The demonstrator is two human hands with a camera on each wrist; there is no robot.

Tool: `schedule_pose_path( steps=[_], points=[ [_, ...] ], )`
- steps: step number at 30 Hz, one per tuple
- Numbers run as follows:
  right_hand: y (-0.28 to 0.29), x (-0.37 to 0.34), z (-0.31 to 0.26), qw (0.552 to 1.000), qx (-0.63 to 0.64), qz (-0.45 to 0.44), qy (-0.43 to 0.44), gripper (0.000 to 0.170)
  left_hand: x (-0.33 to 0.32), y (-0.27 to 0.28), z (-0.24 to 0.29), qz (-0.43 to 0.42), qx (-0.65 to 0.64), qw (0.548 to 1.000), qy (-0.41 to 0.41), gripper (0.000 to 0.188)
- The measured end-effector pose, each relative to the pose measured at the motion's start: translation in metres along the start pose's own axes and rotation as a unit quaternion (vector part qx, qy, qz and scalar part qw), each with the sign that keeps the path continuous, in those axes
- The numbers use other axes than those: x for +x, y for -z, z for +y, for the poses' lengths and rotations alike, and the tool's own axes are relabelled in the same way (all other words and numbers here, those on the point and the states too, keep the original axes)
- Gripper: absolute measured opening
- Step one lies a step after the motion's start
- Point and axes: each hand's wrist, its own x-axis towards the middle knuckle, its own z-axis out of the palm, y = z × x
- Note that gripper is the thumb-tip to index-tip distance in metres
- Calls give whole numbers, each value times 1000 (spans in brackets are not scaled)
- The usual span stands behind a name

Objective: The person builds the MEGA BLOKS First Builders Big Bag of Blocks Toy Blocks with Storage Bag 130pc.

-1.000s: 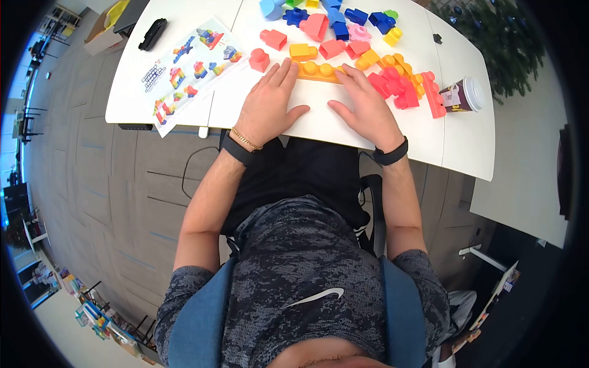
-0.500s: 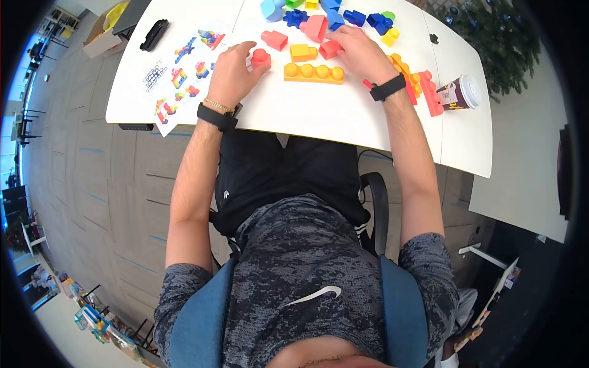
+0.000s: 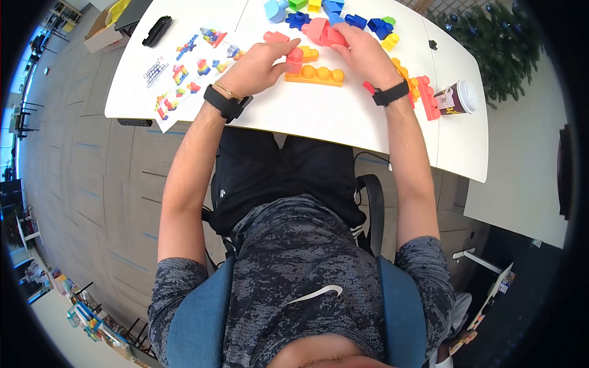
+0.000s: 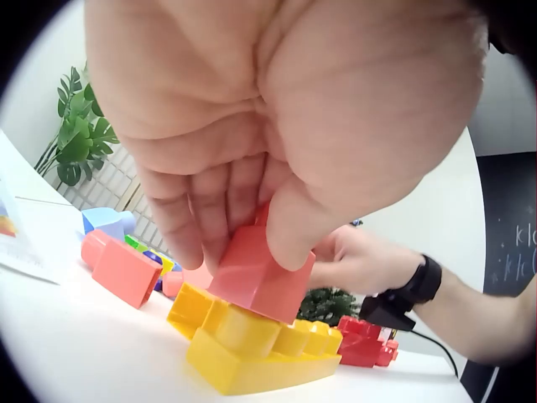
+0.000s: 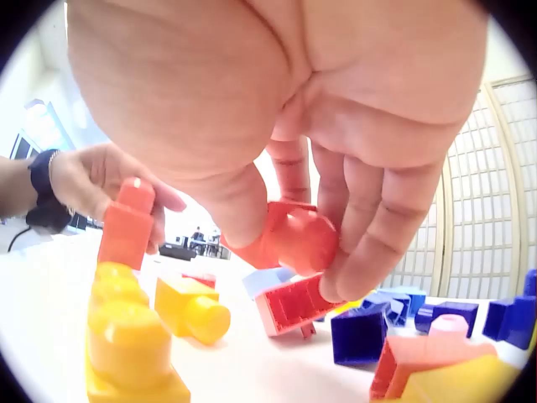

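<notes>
My left hand (image 3: 257,67) pinches a coral toy block (image 4: 262,281) with one round stud between thumb and fingers. It is over the left end of a long yellow brick (image 3: 322,76) with a row of round studs, its base right at the end stud in the left wrist view. My right hand (image 3: 369,56) grips another red block (image 5: 304,239) with a round stud, thumb on one side and fingers on the other. Close below that lies a hollow-sided red block (image 5: 289,306). A small yellow block (image 5: 189,306) lies behind the long brick.
Several blue blocks (image 3: 356,22) and other colours lie at the far side of the table. A paper cup (image 3: 451,98) with a white lid stands right, beside a red studded brick (image 3: 428,98). At left are a printed picture sheet (image 3: 169,92) and a black case (image 3: 157,30).
My hands left the long yellow brick and moved apart. The left hand took the coral block and brought it right, over that brick's left end; the right hand went to the red blocks behind.
</notes>
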Motion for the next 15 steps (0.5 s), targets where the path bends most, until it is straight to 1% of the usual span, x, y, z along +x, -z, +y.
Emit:
schedule_pose_path(
  steps=[1,2,4,5,6,7,8,10,11,13,14,15],
  points=[
    [5,-2,-2,997,35,59,35,35,-1,-1,2,-16,9,1000,1,50],
    [16,-3,-10,997,35,59,33,35,-2,-3,3,-33,18,999,2,51],
    [39,-6,-23,995,77,20,67,34,-4,-8,2,-25,20,999,6,52],
    [44,-7,-27,995,77,19,66,34,-5,-11,1,-15,23,1000,10,53],
    [47,-7,-31,993,78,1,85,35,-7,-14,1,-16,22,1000,11,53],
    [47,-6,-34,991,78,-15,105,36,-7,-15,1,-7,20,1000,11,53],
    [44,-4,-36,991,78,-16,106,36,-7,-15,1,2,20,1000,10,54],
    [31,0,-38,988,47,-50,137,35,-7,-15,3,2,25,999,20,53],
    [26,4,-40,988,47,-50,137,35,-7,-15,3,2,31,999,29,52],
    [16,13,-45,985,26,-119,125,31,-7,-15,4,4,30,999,32,51],
    [14,15,-47,984,27,-119,127,31,-7,-15,5,6,29,999,35,49],
    [12,18,-49,983,9,-144,112,30,-7,-14,5,7,31,999,36,49]
  ],
)
